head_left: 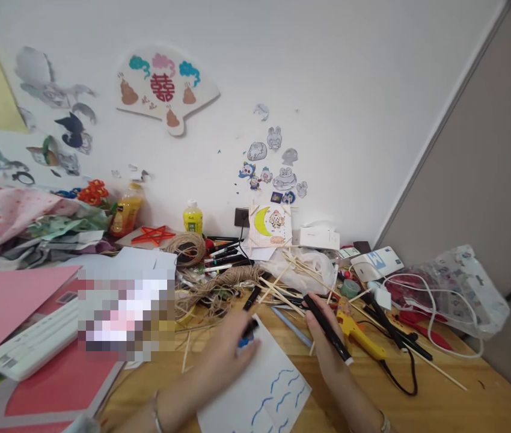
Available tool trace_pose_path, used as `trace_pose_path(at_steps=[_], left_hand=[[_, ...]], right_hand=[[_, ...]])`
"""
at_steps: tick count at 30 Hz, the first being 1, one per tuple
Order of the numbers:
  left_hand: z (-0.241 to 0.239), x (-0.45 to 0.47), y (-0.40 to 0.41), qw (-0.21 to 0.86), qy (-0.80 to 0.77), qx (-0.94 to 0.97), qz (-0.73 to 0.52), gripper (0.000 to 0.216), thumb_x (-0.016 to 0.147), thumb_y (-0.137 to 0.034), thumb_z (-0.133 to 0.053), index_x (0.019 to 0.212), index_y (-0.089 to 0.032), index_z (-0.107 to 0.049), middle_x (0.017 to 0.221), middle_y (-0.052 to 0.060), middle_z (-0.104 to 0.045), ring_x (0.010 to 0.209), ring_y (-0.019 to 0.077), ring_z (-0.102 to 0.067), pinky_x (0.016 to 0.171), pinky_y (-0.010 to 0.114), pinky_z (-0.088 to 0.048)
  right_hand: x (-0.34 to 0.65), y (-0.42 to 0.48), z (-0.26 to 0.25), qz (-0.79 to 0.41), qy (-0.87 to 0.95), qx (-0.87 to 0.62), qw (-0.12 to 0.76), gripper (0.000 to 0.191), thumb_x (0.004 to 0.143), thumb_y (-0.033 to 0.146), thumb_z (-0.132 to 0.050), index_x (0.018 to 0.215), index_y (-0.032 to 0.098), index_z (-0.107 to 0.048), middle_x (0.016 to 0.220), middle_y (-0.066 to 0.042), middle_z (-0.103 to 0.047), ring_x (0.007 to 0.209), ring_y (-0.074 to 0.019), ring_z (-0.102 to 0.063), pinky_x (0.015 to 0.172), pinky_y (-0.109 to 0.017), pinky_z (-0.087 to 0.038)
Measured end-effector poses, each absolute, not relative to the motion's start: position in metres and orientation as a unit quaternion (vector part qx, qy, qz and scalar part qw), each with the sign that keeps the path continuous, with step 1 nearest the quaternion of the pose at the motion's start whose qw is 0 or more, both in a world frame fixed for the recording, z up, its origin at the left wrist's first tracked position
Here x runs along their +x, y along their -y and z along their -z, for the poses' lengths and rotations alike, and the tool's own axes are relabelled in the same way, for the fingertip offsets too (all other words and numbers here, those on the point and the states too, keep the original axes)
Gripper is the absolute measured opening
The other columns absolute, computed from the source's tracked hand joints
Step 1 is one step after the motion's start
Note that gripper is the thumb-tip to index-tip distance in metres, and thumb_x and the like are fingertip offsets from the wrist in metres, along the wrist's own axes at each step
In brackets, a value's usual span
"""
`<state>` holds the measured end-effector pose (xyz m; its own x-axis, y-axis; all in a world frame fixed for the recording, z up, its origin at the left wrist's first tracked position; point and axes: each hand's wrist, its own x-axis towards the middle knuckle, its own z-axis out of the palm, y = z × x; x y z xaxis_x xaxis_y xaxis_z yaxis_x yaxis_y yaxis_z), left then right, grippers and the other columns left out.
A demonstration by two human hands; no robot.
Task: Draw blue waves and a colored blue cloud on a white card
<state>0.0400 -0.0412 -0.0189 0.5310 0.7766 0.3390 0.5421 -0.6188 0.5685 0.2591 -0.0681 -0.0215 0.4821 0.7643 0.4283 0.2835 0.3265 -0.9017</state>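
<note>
My right hand [327,356] is closed around a black marker [327,329], which slants down to the right and has a white tip at its lower end. My left hand [225,346], blurred by motion, is curled at the upper left edge of a white paper sheet [237,400]. At its fingertips shows a small black and blue piece [247,334], too smeared to name. Blue wavy lines are drawn on the lower right part of the sheet. Just beyond the left hand lies another black marker [252,297].
Right of my right hand lies a yellow hot glue gun [358,334] with its cord. Wooden sticks [282,293], twine [187,249] and several markers [228,258] crowd the back. A white keyboard [34,340] is at left, a plastic bag [467,291] at right.
</note>
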Motion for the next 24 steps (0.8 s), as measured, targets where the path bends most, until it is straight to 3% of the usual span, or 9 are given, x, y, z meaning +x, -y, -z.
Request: trace_pose_path(at_steps=[3,6,11,13,15,18,20,22,24], left_hand=[[0.071,0.066,0.072,0.128,-0.261,0.928,-0.233,0.024,0.078,-0.033,-0.064,0.097,-0.021,-0.055,0.098,0.009,-0.068,0.082,0.025,-0.065,0.072,0.034,-0.053],[0.116,0.081,0.081,-0.017,-0.174,0.953,-0.248,0.01,0.087,-0.023,-0.054,0.096,-0.024,-0.057,0.108,0.009,-0.069,0.101,0.027,-0.064,0.083,0.035,-0.053],[0.1,0.065,0.068,-0.045,-0.118,0.949,-0.287,0.018,0.091,-0.009,-0.04,0.094,-0.021,-0.054,0.107,0.006,-0.069,0.117,0.0219,-0.055,0.108,0.04,-0.035],[0.082,0.057,0.065,-0.033,-0.135,0.951,-0.275,0.016,0.091,-0.01,-0.041,0.094,-0.019,-0.053,0.114,0.008,-0.065,0.119,0.0233,-0.052,0.11,0.044,-0.03],[0.069,0.056,0.066,-0.007,-0.142,0.952,-0.27,0.011,0.092,-0.014,-0.042,0.093,-0.019,-0.052,0.112,0.009,-0.064,0.113,0.0236,-0.054,0.107,0.043,-0.034],[0.057,0.06,0.074,0.094,-0.179,0.946,-0.255,0.013,0.091,-0.031,-0.048,0.09,-0.018,-0.052,0.094,0.008,-0.065,0.088,0.0212,-0.06,0.084,0.033,-0.049],[0.048,0.062,0.08,0.177,-0.245,0.918,-0.258,0.02,0.092,-0.035,-0.042,0.089,-0.018,-0.052,0.085,0.007,-0.063,0.077,0.0193,-0.058,0.071,0.029,-0.049],[0.037,0.061,0.083,0.243,-0.305,0.884,-0.258,0.024,0.095,-0.033,-0.033,0.092,-0.018,-0.052,0.091,0.008,-0.062,0.082,0.0194,-0.057,0.074,0.029,-0.048],[0.027,0.059,0.083,0.278,-0.349,0.857,-0.258,0.022,0.094,-0.032,-0.036,0.088,-0.019,-0.052,0.09,0.008,-0.061,0.083,0.0204,-0.056,0.074,0.03,-0.046]], right_hand=[[0.262,0.067,0.026,-0.203,0.454,-0.558,0.664,0.042,0.082,0.046,-0.058,0.116,0.022,-0.062,0.117,-0.01,-0.065,0.098,-0.0273,-0.063,0.084,-0.041,-0.052],[0.264,0.066,0.029,-0.193,0.44,-0.561,0.674,0.044,0.082,0.049,-0.058,0.116,0.021,-0.062,0.111,-0.011,-0.067,0.091,-0.0273,-0.064,0.079,-0.041,-0.054],[0.264,0.065,0.029,-0.211,0.425,-0.555,0.683,0.044,0.081,0.048,-0.058,0.115,0.02,-0.062,0.109,-0.011,-0.067,0.086,-0.0251,-0.063,0.078,-0.039,-0.053],[0.264,0.065,0.027,-0.219,0.422,-0.547,0.689,0.041,0.08,0.048,-0.06,0.111,0.021,-0.064,0.104,-0.009,-0.067,0.084,-0.0238,-0.063,0.077,-0.037,-0.053],[0.263,0.067,0.024,-0.242,0.424,-0.525,0.697,0.036,0.078,0.048,-0.061,0.1,0.021,-0.068,0.092,-0.007,-0.069,0.076,-0.0222,-0.062,0.069,-0.034,-0.052],[0.261,0.07,0.021,-0.326,0.425,-0.466,0.704,0.033,0.077,0.05,-0.06,0.071,0.019,-0.067,0.066,-0.003,-0.063,0.055,-0.0164,-0.054,0.049,-0.027,-0.045],[0.258,0.074,0.02,-0.381,0.426,-0.425,0.702,0.038,0.077,0.051,-0.059,0.058,0.018,-0.061,0.056,0.0,-0.056,0.047,-0.0126,-0.047,0.043,-0.023,-0.038],[0.254,0.078,0.019,-0.418,0.447,-0.393,0.686,0.039,0.079,0.05,-0.058,0.056,0.018,-0.06,0.054,0.001,-0.053,0.045,-0.011,-0.045,0.044,-0.023,-0.036],[0.25,0.082,0.018,-0.444,0.476,-0.381,0.657,0.04,0.081,0.05,-0.057,0.058,0.017,-0.061,0.055,0.001,-0.054,0.046,-0.0107,-0.046,0.046,-0.023,-0.036]])
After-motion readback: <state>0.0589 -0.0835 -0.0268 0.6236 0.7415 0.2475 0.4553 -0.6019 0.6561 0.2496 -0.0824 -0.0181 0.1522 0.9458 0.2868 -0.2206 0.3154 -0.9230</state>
